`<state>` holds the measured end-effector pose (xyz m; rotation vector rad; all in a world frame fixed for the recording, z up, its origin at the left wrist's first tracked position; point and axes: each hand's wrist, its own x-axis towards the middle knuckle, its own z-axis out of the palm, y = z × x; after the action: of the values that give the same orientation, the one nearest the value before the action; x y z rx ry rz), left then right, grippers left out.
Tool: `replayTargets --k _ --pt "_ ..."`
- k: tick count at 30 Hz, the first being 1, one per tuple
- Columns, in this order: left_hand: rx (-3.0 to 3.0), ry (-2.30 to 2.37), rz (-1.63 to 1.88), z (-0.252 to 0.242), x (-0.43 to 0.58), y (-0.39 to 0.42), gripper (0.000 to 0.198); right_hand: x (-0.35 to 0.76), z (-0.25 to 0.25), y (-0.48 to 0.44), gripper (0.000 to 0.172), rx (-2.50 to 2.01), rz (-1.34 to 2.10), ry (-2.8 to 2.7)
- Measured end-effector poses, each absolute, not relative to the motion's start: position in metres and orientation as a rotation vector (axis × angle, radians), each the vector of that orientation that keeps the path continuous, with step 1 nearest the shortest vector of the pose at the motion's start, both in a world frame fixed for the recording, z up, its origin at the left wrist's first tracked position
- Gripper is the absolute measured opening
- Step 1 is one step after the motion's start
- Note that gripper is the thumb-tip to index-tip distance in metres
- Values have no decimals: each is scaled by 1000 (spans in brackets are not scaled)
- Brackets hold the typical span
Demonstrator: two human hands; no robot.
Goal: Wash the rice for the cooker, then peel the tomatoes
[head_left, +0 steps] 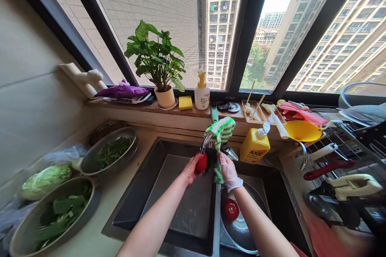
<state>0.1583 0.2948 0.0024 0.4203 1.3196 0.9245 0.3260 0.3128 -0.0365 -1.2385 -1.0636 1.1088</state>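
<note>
Cupping a red tomato [202, 163], the left hand [190, 172] had its fingers wrapped round the side of it, over the left basin [175, 204] toward the sink's [109, 229] back edge, near the divider [217, 217] and just below the faucet [206, 142]. The right hand [228, 172], in a thin clear glove [234, 184], had bent fingers at the striped cloth [222, 128], though I couldn't tell if they were pinching it. Tomato looked light and firmish but bruisable, probably slippery if wet, so a loose hold round its sides seemed better than squeezing.

Tomato [202, 162] partly behind the left grip [189, 171], dish rack [346, 138] partly beyond the right edge
</note>
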Motion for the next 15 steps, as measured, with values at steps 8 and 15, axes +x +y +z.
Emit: replayTargets --k 8,15 --pt "297 1279 1011 20 167 303 36 369 -53 318 62 -1738 234 -2025" --pt "276 1303 976 19 169 264 41 367 -62 310 73 -1793 213 -2063"
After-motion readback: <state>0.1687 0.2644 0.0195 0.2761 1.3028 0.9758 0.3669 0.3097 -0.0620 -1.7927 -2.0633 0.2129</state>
